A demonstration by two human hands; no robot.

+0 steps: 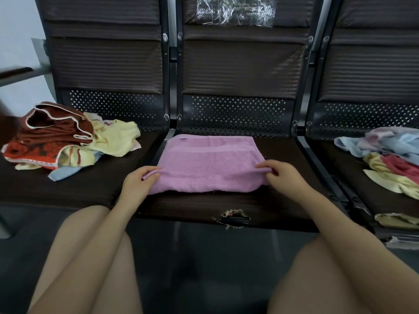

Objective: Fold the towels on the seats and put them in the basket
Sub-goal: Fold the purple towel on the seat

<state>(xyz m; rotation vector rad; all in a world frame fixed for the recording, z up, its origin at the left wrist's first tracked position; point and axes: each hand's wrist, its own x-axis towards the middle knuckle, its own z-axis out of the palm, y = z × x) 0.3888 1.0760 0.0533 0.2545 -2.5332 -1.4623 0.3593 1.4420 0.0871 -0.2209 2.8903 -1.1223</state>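
Note:
A pink towel (208, 163) lies partly folded on the middle seat (283, 200) of a dark bench. My left hand (138, 181) pinches its near left corner. My right hand (281, 175) pinches its near right corner. Both corners are lifted slightly off the seat. A heap of unfolded towels, red-brown and pale yellow with a bit of blue (61, 139), lies on the left seat. Another heap of blue, pink, yellow and red towels (390, 155) lies on the right seat. No basket is in view.
Perforated dark seat backs (240, 66) rise behind the seats. The middle seat's front edge has a torn hole (233, 217). An armrest (15, 72) sticks out at the far left. My bare knees fill the bottom of the view.

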